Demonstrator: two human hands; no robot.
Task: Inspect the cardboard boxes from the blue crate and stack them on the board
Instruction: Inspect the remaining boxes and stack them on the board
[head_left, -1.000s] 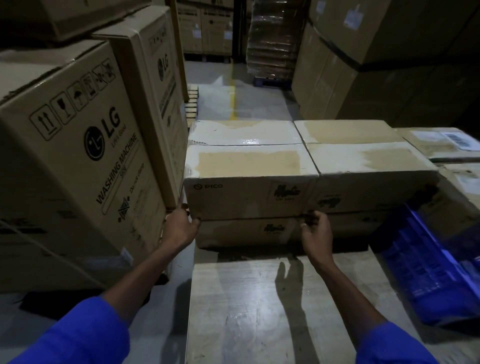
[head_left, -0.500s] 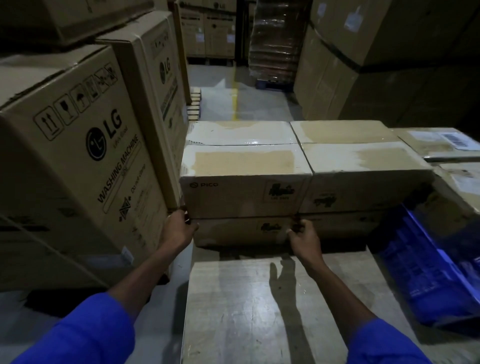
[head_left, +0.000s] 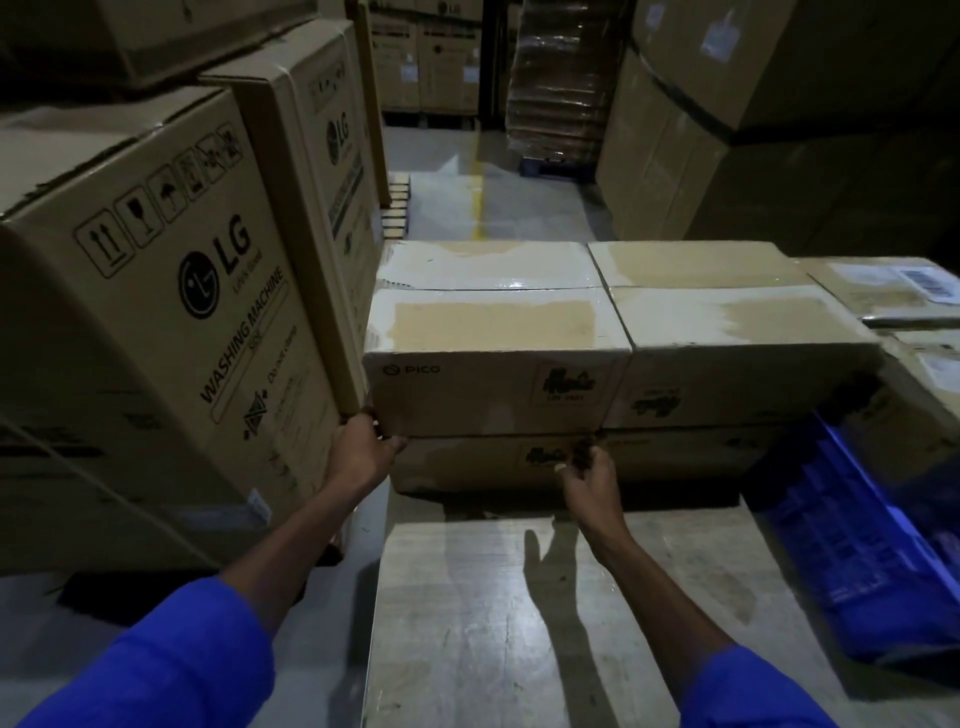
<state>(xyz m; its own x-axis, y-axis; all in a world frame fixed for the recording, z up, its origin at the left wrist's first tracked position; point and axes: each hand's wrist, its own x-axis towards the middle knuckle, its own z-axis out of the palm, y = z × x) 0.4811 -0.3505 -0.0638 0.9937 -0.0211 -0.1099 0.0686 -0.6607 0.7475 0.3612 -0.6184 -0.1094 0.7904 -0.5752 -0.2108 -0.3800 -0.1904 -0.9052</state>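
Cardboard boxes stand two layers high at the far end of the pale board (head_left: 519, 623). The front-left upper box (head_left: 493, 364), marked PICO, lies on a lower box (head_left: 467, 462). My left hand (head_left: 363, 449) grips the upper box's lower left corner, fingers curled under its edge. My right hand (head_left: 587, 473) has its fingers curled into the seam below the same box, near its lower right corner. Beside it sits a second upper box (head_left: 727, 353). A blue crate (head_left: 852, 545) leans tilted at the board's right side.
Tall washing-machine cartons (head_left: 156, 312) stand close on the left, touching the stack. More taped boxes (head_left: 883, 291) sit at the right above the crate. Large cartons (head_left: 727, 130) wall the right side. A floor aisle (head_left: 493, 208) with a yellow line runs behind the stack.
My right hand has slid left and slightly down along the seam under the upper box. My left hand has stayed at the box's lower left corner.
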